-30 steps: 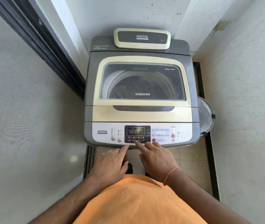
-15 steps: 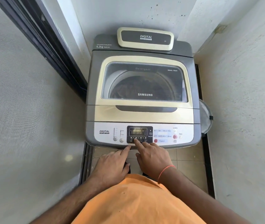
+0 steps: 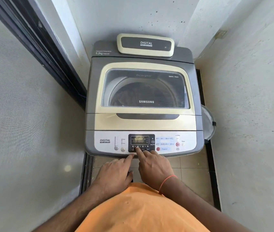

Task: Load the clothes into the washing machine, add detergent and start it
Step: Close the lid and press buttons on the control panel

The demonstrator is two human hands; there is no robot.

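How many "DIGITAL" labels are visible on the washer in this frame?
2. One "DIGITAL" label is on the cream-framed plate at the washer's back; the other is at the left end of the front control panel. None looks hidden.

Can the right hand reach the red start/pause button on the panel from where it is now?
Probably yes. The right hand has its index finger on the dark display panel, and the red start/pause button lies to its right on the same flat control strip, with nothing between them. The left hand is on the other side.
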